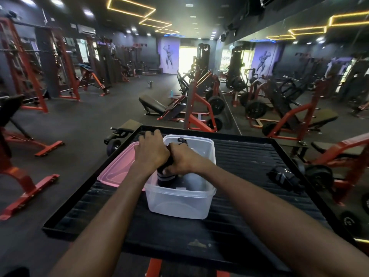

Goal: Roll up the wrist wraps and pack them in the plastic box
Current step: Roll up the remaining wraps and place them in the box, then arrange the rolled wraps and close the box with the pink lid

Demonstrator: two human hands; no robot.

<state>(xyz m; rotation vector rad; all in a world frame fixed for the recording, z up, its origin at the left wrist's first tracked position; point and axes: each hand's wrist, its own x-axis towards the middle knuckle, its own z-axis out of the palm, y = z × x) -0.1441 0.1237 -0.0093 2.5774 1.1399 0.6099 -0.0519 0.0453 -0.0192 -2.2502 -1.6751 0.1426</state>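
Hands (151,154) (184,159) both grip a rolled wrap (165,175) inside the box (179,202); another wrap (283,177), right of the box, awaits packing.

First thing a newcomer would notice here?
Both hands, left hand and right hand, meet in a shared grip on a dark rolled wrist wrap over the clear plastic box at centre. A pink translucent lid lies left; another dark unrolled wrap right, on the black ribbed platform.

A dark gym hall is lined with red-framed machines (201,108) on a black rubber floor (79,116). Yellow light strips (130,7) are mounted overhead; daylight is admitted through a far doorway (187,58).
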